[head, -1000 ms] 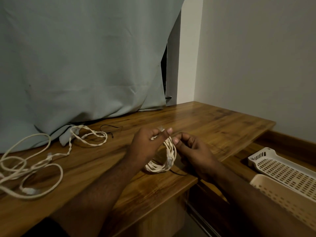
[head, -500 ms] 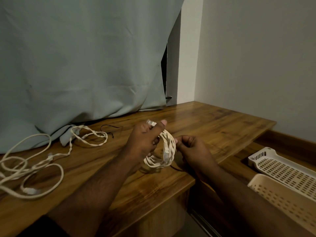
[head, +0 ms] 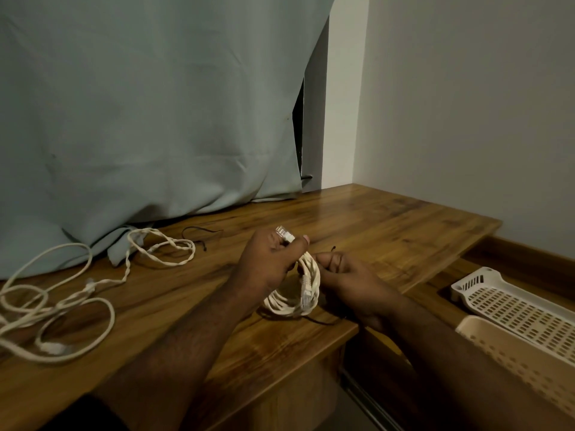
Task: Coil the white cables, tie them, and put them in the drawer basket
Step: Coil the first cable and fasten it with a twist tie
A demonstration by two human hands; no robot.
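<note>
The coiled white cable [head: 295,290] is sitting at the lower centre of the frame, on the wooden desk's [head: 389,219] near edge. The left hand [head: 267,262] is gripping the coil's top, one clear plug poking above the fingers; the right hand [head: 345,275] is pinching a thin black tie [head: 333,247] against it. Tying looks underway, not finished. Two loose white cables [head: 56,306] are lying uncoiled at lower left, and the drawer baskets [head: 513,315] at lower right are showing no cables yet.

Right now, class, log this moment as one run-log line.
left hand: grips coiled cable | right hand: pinches thin black tie at coil | loose cables: on desk | baskets: no cable visible inside
</note>
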